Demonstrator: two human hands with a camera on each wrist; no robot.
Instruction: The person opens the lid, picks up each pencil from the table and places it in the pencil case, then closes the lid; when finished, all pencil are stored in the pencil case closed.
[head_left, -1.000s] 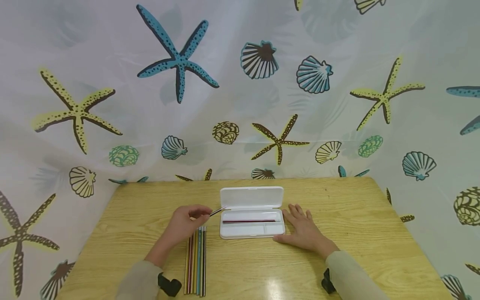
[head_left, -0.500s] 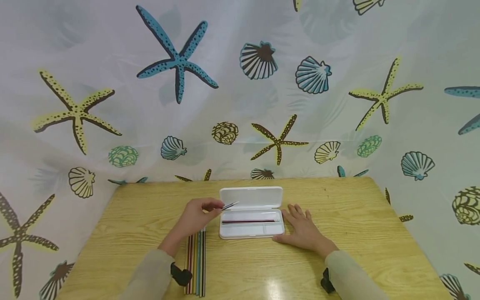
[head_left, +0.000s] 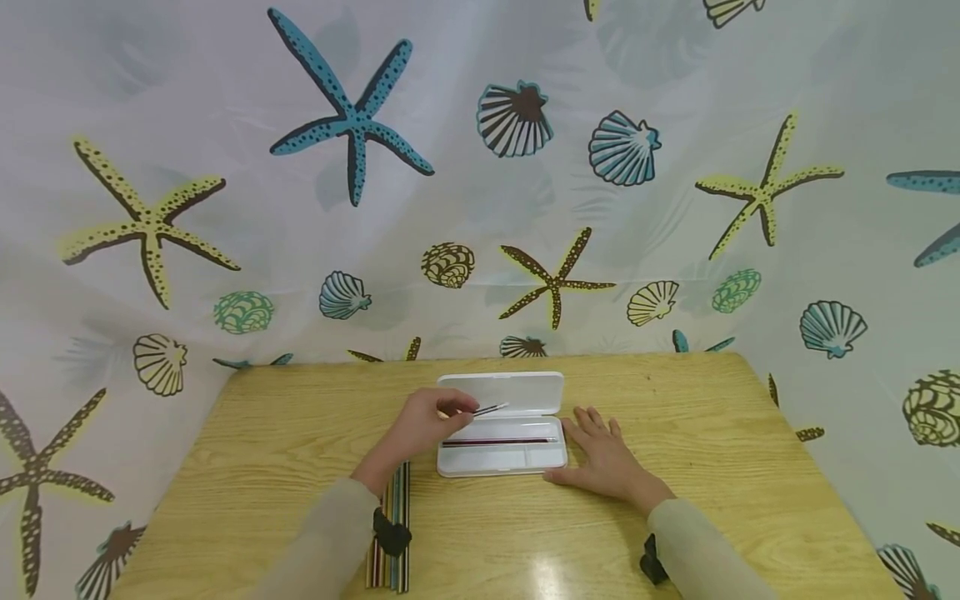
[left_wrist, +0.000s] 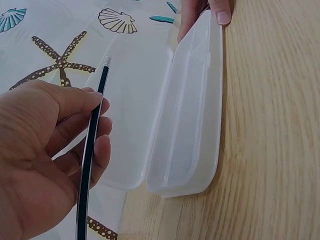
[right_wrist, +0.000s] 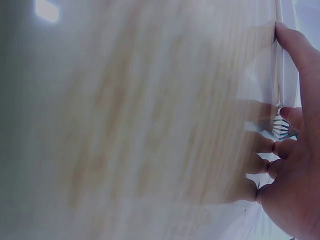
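Observation:
My left hand (head_left: 427, 421) pinches a dark pencil (left_wrist: 95, 115) between thumb and fingers. The pencil's pale eraser end (head_left: 503, 406) points right, over the left part of a white plastic pencil case (head_left: 487, 461). The case stands open, its lid (head_left: 528, 392) tipped back. Inside it, a dark red and black pencil (head_left: 498, 442) lies lengthwise. At the right end of the case rests my right hand (head_left: 603, 462), fingers spread and straight. Its thumb touches the front right corner; in the left wrist view, the fingers (left_wrist: 190, 15) show beyond the far end.
Several pencils (head_left: 401, 492) lie side by side on the wooden table (head_left: 480, 542), left of the case and partly under my left forearm. A fabric sheet (head_left: 405, 233) printed with starfish and shells hangs behind the table and at both sides.
My left hand has moved right with the pencil, from left of the case to over its left part. The right hand stays at the case's right end.

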